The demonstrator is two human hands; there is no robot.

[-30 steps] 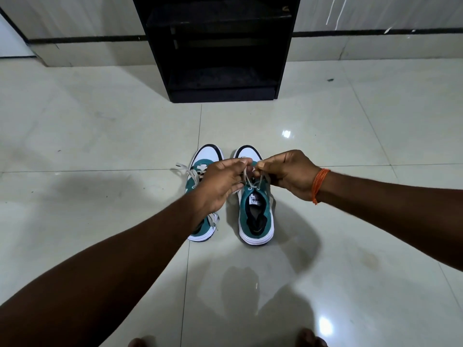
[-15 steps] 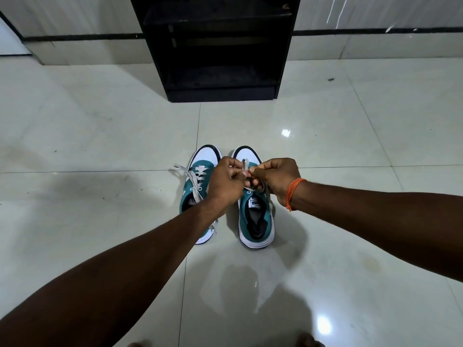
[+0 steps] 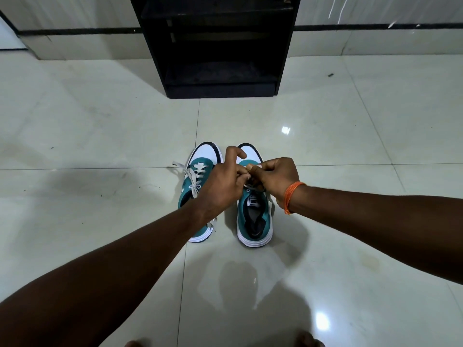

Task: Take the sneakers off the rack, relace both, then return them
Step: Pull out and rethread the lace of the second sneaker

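Note:
Two teal sneakers with white toes stand side by side on the tiled floor, toes pointing away from me. The left sneaker (image 3: 198, 176) has its grey lace threaded, with loose ends trailing to the left. Over the right sneaker (image 3: 254, 219) my left hand (image 3: 224, 181) and my right hand (image 3: 274, 177) meet, both pinching its grey lace (image 3: 250, 187) above the tongue. The knuckles hide most of that lace and the eyelets. An orange thread band circles my right wrist.
A black shoe rack (image 3: 218, 46) with open shelves stands against the wall straight ahead, about one tile beyond the sneakers. Glossy pale floor tiles (image 3: 100, 126) spread to both sides. My toes show at the bottom edge.
Both hands have drawn closer together over the right sneaker and slid slightly toward its toe, still working its lace. The sneakers have not moved.

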